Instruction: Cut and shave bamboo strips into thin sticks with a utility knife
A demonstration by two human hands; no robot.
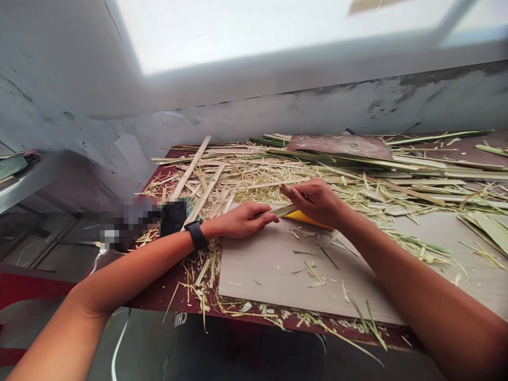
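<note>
My left hand (pixel 251 219), with a dark watch (pixel 196 235) at its wrist, is closed with thumb and fingers pinching one end of a thin greyish strip (pixel 284 210). The strip runs across to my right hand (pixel 316 200), whose fingers are curled into a fist around its other end. A brownish tip (pixel 284 188) sticks out at the upper left of that fist; whether it belongs to a tool cannot be made out. Below the right hand shows a yellow piece with a serrated edge (pixel 307 218), partly hidden. Both hands are above a pale board (pixel 270 275).
Bamboo strips (pixel 204 193) and heaped shavings (pixel 262 177) cover the dark red table (pixel 159 299) beyond the board. Longer green strips (pixel 436 172) lie at the right. A dark box-like object (pixel 173 217) stands near my left wrist. A wall (pixel 238 114) rises behind.
</note>
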